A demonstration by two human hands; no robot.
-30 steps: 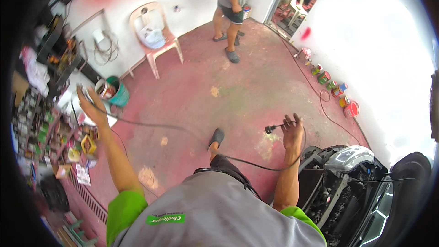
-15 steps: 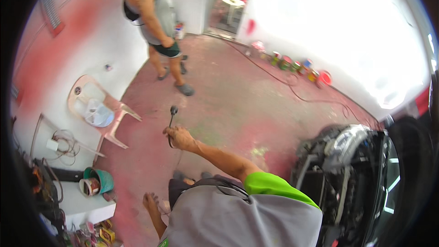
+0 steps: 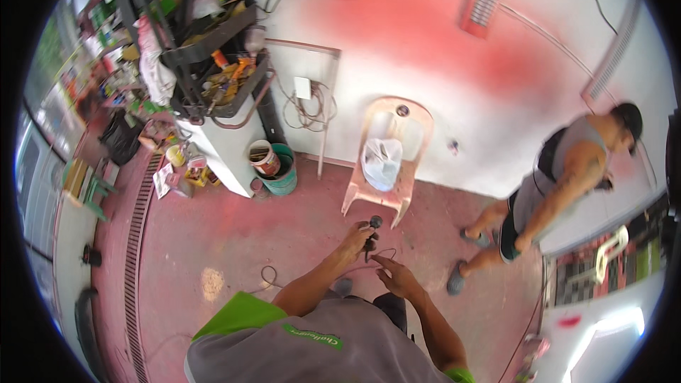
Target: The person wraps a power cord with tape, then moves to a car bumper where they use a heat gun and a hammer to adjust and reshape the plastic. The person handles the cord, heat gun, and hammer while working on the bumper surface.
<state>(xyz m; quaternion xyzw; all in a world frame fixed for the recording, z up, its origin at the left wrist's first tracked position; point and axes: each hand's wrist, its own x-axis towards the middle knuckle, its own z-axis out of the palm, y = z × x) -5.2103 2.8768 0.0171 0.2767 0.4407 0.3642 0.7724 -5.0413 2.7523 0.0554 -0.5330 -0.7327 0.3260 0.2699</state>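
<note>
My left hand (image 3: 353, 243) is closed around a slim black tool with a round head (image 3: 376, 221). The head sticks up past my fingers, and the lower part of the stem shows below them. My right hand (image 3: 399, 279) is just to the right and lower, its index finger stretched toward the tool's lower end and the other fingers apart from it. Whether that fingertip touches the tool I cannot tell. A thin dark cable (image 3: 269, 280) loops near both hands and along the reddish floor.
A pinkish plastic chair (image 3: 406, 191) bearing a white bag (image 3: 381, 163) stands ahead by the wall. Left of it are a green bucket (image 3: 282, 183) and a loaded black rack (image 3: 206, 50). Another person (image 3: 560, 177) stands at the right. A floor grate (image 3: 137, 262) runs along the left.
The view has swung left, toward the chair and rack. The black tool has gone from my right hand to my left, and both hands have come together in front of me.
</note>
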